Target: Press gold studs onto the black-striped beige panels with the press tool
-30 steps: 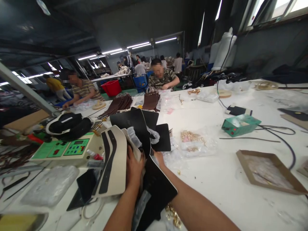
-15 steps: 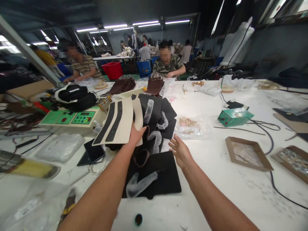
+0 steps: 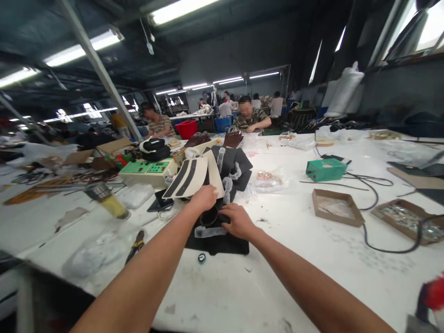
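Observation:
My left hand [image 3: 204, 198] grips the near edge of a cream panel with two black stripes [image 3: 191, 178], holding it tilted up over a pile of black leather pieces [image 3: 236, 166]. My right hand [image 3: 237, 221] lies palm down on a flat black leather piece [image 3: 222, 243] at the front of the pile, its fingers curled over a dark strap loop [image 3: 209, 217] and a clear plastic strip [image 3: 208, 231]. Whether the fingers grip the strap is hidden.
On the white table [image 3: 294, 259] stand a green control box [image 3: 147, 169], a green device [image 3: 325, 169] with black cables, brown cardboard trays [image 3: 332, 207], bags of gold fittings [image 3: 267, 177], a phone [image 3: 161, 203] and pliers [image 3: 136, 243]. Other people work at the far end.
My right hand came down from hovering open beside the pile onto the front black piece. My left hand kept the striped panel. My view pulled back and up.

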Tool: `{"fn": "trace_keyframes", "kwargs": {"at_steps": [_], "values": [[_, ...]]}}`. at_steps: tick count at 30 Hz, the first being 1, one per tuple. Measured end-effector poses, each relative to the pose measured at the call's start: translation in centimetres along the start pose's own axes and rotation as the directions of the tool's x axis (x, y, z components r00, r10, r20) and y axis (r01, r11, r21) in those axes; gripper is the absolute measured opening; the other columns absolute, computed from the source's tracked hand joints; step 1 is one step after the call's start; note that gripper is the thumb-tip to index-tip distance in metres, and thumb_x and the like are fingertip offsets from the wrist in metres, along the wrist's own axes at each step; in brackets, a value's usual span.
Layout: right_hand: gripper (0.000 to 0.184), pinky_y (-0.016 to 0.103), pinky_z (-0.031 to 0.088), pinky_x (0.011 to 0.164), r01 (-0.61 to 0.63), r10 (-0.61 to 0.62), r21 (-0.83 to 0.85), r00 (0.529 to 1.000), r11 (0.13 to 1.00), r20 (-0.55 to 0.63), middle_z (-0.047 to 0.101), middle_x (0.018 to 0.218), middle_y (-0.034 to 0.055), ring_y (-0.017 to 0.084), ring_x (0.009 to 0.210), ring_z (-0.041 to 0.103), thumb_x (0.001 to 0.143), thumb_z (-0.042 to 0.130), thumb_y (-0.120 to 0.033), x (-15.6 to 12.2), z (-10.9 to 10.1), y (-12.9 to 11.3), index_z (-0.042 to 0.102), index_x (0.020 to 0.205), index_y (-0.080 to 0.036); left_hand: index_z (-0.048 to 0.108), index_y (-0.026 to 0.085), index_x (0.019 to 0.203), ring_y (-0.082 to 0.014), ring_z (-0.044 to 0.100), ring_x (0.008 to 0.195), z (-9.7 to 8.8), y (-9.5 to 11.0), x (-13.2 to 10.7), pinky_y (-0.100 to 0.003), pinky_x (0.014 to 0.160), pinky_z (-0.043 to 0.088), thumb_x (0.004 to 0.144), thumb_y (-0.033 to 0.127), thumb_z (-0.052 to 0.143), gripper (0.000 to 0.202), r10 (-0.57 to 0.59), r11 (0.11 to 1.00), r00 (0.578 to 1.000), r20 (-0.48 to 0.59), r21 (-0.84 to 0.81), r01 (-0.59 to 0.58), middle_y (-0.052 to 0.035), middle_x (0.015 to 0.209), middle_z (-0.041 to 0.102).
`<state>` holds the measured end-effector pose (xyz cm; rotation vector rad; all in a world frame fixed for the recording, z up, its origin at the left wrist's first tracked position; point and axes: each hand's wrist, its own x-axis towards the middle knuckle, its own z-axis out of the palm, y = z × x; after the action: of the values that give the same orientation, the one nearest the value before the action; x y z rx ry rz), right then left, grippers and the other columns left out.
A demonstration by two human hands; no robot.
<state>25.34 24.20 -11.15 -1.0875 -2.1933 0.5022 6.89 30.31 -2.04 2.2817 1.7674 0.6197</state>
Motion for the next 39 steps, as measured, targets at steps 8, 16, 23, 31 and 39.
{"fn": "trace_keyframes", "kwargs": {"at_steps": [8, 16, 23, 31, 39], "values": [[0.030, 0.041, 0.039, 0.104, 0.105, -0.111, 0.083, 0.992, 0.991, 0.062, 0.078, 0.117, 0.0118, 0.031, 0.123, 0.062, 0.083, 0.072, -0.020, -2.1, 2.2, -3.6, 0.081, 0.111, -0.022, 0.079, 0.022, 0.118, -0.0240, 0.076, 0.106, -4.4, 6.5, -14.3, -0.036, 0.099, 0.056, 0.098, 0.041, 0.049, 0.040, -0.145, 0.979, 0.983, -0.116, -0.163, 0.125, -0.0069, 0.115, 0.082], [0.012, 0.028, 0.045, 0.082, -0.017, 0.046, 0.430, 0.997, 0.903, -0.056, 0.080, 0.092, 0.0024, 0.021, 0.089, 0.069, 0.087, 0.073, -0.028, 1.5, -0.6, -2.4, 0.081, 0.094, -0.022, 0.082, 0.023, 0.088, -0.0285, 0.078, 0.080, 6.2, 10.2, -31.6, -0.040, 0.076, 0.062, 0.087, 0.052, 0.056, 0.038, -0.457, 0.852, 0.884, -0.098, -0.336, 0.402, -0.0079, 0.084, 0.082], [0.034, 0.029, 0.049, 0.075, -0.085, 0.226, 0.659, 0.965, 0.747, -0.132, 0.075, 0.081, 0.0037, 0.020, 0.077, 0.066, 0.084, 0.068, -0.043, 5.4, -2.9, -0.3, 0.078, 0.098, -0.014, 0.081, 0.029, 0.093, -0.0308, 0.076, 0.097, 9.7, 9.3, -33.1, -0.045, 0.092, 0.061, 0.087, 0.054, 0.061, 0.033, -0.552, 0.774, 0.827, -0.105, -0.435, 0.461, -0.0081, 0.100, 0.082], [0.039, 0.032, 0.051, 0.078, -0.001, 0.214, 0.724, 0.956, 0.689, -0.202, 0.077, 0.086, 0.0048, 0.022, 0.081, 0.068, 0.082, 0.071, -0.045, 8.1, -3.8, -0.1, 0.081, 0.104, -0.015, 0.054, 0.018, 0.149, -0.0345, 0.063, 0.130, 1.8, -2.6, -19.6, -0.055, 0.112, 0.053, 0.088, 0.034, 0.068, 0.064, -0.193, 0.947, 0.833, -0.519, 0.124, 0.297, -0.0188, 0.144, 0.062], [0.020, 0.032, 0.051, 0.085, 0.171, 0.014, 0.578, 0.954, 0.798, -0.301, 0.079, 0.092, 0.0003, 0.019, 0.085, 0.069, 0.085, 0.079, -0.035, 9.3, -8.4, -0.1, 0.084, 0.101, -0.023, 0.056, 0.023, 0.149, -0.0319, 0.051, 0.146, 4.8, -10.8, -7.4, -0.047, 0.122, 0.045, 0.086, 0.009, 0.060, 0.065, -0.073, 0.953, 0.948, -0.310, 0.258, 0.158, -0.0090, 0.160, 0.054]]}}
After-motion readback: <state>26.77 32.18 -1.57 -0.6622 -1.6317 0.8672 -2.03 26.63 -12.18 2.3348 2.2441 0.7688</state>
